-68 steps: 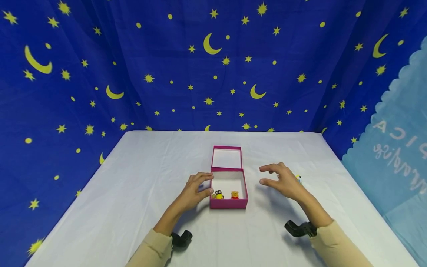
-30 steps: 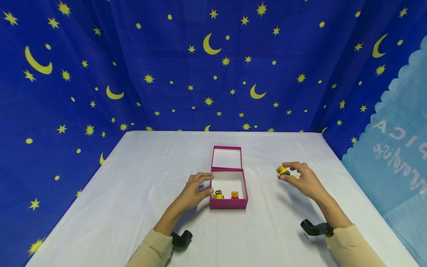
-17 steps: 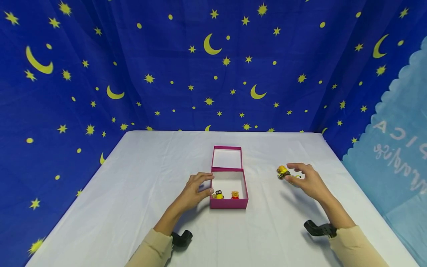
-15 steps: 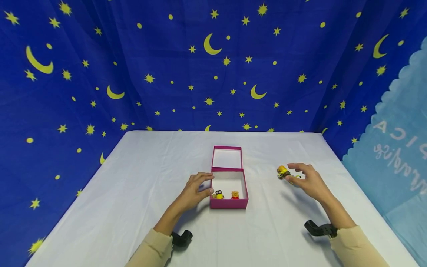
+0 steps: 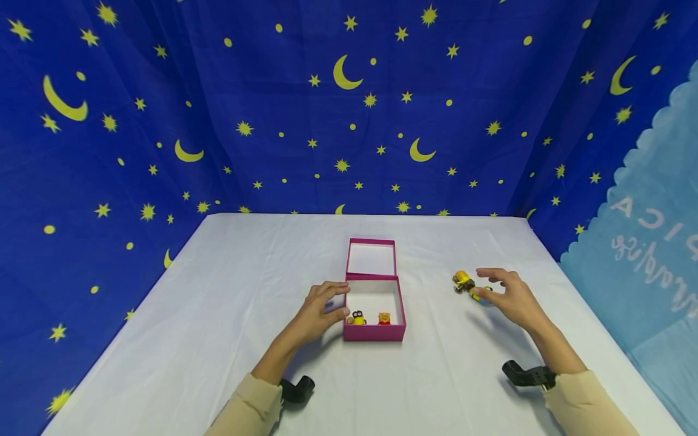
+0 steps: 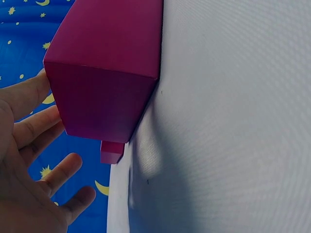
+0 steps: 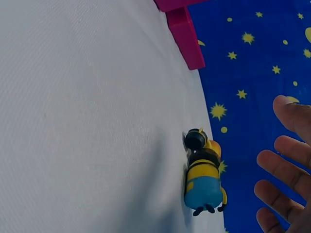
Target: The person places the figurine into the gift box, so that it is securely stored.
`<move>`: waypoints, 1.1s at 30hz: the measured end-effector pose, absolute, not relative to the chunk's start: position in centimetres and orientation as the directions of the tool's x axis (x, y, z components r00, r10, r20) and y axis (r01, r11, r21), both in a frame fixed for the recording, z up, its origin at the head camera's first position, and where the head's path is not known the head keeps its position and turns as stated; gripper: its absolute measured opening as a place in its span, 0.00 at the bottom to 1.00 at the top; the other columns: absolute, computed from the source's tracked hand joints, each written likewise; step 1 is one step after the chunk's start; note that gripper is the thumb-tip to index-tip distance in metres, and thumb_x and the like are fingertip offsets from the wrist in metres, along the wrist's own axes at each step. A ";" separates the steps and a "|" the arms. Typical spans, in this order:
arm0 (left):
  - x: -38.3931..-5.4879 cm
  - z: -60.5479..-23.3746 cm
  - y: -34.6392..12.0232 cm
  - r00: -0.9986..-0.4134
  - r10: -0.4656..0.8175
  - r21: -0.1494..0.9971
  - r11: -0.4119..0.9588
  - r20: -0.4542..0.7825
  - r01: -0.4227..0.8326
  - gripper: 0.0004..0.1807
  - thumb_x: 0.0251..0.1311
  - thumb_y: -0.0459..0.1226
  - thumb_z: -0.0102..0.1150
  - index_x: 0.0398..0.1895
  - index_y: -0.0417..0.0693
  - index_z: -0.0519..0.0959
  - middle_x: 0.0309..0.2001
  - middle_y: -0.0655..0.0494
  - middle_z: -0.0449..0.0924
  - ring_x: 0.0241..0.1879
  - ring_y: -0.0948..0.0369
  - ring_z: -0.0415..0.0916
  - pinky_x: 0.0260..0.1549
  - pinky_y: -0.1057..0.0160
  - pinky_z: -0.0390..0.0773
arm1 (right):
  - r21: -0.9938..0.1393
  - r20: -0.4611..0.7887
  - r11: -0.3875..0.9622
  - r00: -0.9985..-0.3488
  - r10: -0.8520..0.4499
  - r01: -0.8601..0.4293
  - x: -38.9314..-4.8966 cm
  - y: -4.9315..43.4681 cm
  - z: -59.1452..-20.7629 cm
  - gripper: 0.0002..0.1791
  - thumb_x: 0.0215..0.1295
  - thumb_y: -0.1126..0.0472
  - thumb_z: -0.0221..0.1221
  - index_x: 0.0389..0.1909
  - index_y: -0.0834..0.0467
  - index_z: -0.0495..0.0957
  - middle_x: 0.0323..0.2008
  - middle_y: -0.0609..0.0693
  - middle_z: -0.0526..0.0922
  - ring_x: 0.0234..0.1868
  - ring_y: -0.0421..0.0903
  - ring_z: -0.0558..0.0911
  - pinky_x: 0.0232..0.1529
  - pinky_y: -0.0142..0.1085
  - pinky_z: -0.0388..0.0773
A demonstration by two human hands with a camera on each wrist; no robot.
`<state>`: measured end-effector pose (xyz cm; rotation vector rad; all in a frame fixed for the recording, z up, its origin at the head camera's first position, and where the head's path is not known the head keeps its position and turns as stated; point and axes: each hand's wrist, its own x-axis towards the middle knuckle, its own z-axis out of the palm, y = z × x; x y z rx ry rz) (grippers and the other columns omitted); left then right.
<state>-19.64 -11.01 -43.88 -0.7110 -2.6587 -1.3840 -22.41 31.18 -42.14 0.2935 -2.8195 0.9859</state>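
An uncovered magenta box [image 5: 374, 333] with a white inside stands mid-table. In its near part are a small minion figure [image 5: 357, 318], a red and orange bear figure [image 5: 384, 318] and a partly hidden brownish item at the left corner. My left hand [image 5: 314, 315] touches the box's left wall, its fingers loosely spread in the left wrist view. To the right, my right hand [image 5: 511, 297] hovers with thumb and fingers apart, holding nothing. Just beside it on the table lie a minion figure in blue [image 7: 202, 182] and, touching or close to it, a yellow-orange figure [image 5: 462, 280].
The box's lid [image 5: 371, 257] lies inside up behind the box. A white cloth [image 5: 262, 260] covers the table. Blue star-and-moon fabric [image 5: 305, 109] hangs behind and at the sides, with a light blue panel [image 5: 649, 266] at the right.
My right hand has moved right from near the box, and the yellow-orange figure now lies on the table beside the minion, released. The hand has drawn slightly away. My left hand stays put.
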 end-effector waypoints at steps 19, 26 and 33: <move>-19.5 -43.7 -11.0 -0.898 0.365 0.769 0.491 0.246 0.410 0.24 0.58 0.38 0.61 0.59 0.44 0.73 0.63 0.56 0.70 0.60 0.54 0.60 0.56 0.51 0.63 | -0.601 0.115 0.787 -0.989 -0.091 -0.143 -22.8 32.9 -42.6 0.35 0.62 0.42 0.58 0.62 0.60 0.68 0.60 0.64 0.72 0.58 0.62 0.67 0.51 0.59 0.64; -19.5 -43.7 -11.0 -0.898 0.364 0.769 0.490 0.249 0.412 0.24 0.58 0.38 0.62 0.59 0.44 0.73 0.63 0.56 0.70 0.60 0.54 0.60 0.56 0.51 0.63 | -0.597 0.132 0.789 -0.988 -0.082 -0.146 -22.9 33.5 -42.9 0.32 0.63 0.46 0.58 0.62 0.62 0.68 0.58 0.65 0.73 0.57 0.62 0.68 0.51 0.59 0.64; -19.5 -43.8 -11.0 -0.899 0.362 0.767 0.494 0.248 0.410 0.24 0.58 0.39 0.62 0.59 0.44 0.74 0.63 0.56 0.70 0.60 0.54 0.60 0.55 0.52 0.63 | -0.589 0.126 0.797 -0.989 -0.077 -0.137 -23.0 34.1 -43.3 0.32 0.63 0.46 0.58 0.61 0.63 0.69 0.57 0.65 0.74 0.56 0.62 0.69 0.51 0.57 0.65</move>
